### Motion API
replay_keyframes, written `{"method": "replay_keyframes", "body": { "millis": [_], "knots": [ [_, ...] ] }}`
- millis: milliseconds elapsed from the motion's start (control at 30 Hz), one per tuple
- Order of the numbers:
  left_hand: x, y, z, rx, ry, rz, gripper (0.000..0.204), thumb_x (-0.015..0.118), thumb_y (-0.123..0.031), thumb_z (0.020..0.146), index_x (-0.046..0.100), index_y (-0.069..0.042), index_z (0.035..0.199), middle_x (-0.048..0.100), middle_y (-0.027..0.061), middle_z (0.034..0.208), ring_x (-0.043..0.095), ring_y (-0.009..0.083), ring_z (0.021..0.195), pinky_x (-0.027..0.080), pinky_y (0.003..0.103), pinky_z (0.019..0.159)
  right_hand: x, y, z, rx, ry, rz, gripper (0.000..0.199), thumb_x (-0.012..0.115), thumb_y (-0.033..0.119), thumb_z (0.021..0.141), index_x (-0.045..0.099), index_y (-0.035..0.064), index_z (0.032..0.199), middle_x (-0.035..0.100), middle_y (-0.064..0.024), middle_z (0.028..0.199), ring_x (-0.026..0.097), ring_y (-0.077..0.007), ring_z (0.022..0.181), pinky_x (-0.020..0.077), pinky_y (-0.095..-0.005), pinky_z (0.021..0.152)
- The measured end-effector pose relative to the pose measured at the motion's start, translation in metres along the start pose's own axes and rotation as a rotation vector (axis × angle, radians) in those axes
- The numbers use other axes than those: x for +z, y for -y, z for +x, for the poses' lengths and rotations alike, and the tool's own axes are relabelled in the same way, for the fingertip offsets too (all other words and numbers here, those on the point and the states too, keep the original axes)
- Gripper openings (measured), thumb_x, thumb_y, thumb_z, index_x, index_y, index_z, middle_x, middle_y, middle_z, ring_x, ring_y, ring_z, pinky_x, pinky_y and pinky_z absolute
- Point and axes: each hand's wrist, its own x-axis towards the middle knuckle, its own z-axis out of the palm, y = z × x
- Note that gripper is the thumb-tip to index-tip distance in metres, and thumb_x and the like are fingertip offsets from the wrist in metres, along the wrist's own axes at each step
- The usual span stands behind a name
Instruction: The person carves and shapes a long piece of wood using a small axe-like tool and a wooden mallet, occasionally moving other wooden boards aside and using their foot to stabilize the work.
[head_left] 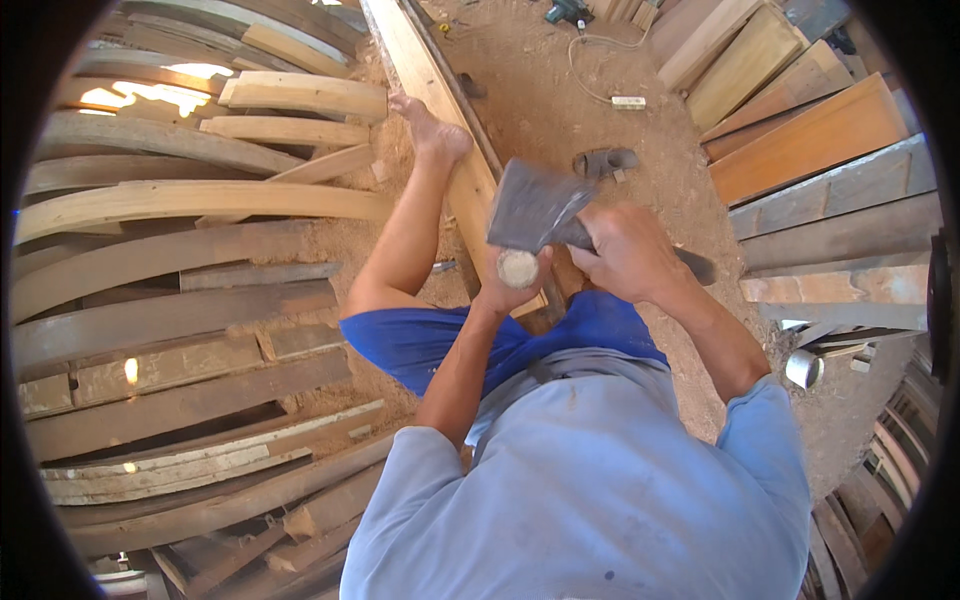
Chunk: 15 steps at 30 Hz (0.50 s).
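Note:
My right hand (632, 250) grips the handle of a hatchet right behind its wide grey blade (530, 205). My left hand (515, 285) holds a short round wooden peg (518, 268) upright, its pale cut end facing up, just below the blade. Both hands are over a long pale plank (425, 70) that runs away from me across the sawdust floor. My bare left foot (430, 128) rests on that plank, with the knee bent above blue shorts.
Curved and straight planks (190, 200) are stacked across the left side. More boards (810, 140) lean at the right. A sandal (605, 160), a power strip with cord (627, 101) and a small white cup (802, 368) lie on the sandy floor.

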Motion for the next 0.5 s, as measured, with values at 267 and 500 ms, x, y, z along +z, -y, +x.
{"method": "replay_keyframes", "body": {
  "millis": [267, 500],
  "knots": [
    [0.022, 0.018, 0.052, -0.133, -0.313, -0.023, 0.02, 0.075, -0.005, 0.082, 0.061, -0.004, 0.096, 0.063, 0.0031, 0.086, 0.059, 0.0144, 0.081, 0.049, 0.03, 0.076, 0.002, 0.017, -0.008, -0.048, -0.346, 0.741, 0.021, 0.069, 0.01, 0.084, 0.067, 0.0014, 0.103, 0.07, -0.0126, 0.084, 0.067, -0.0231, 0.075, 0.0529, -0.0375, 0.071],
    [0.011, -0.004, 0.086, -0.001, -0.101, 0.005, 0.019, 0.075, -0.009, 0.086, 0.056, -0.006, 0.085, 0.054, 0.0023, 0.075, 0.053, 0.0113, 0.072, 0.045, 0.027, 0.068, -0.035, 0.006, -0.027, -0.094, -0.543, 0.777, 0.01, 0.072, 0.003, 0.085, 0.067, 0.0034, 0.093, 0.066, -0.0018, 0.083, 0.059, -0.0092, 0.074, 0.0484, -0.0272, 0.066]
  ]
}}
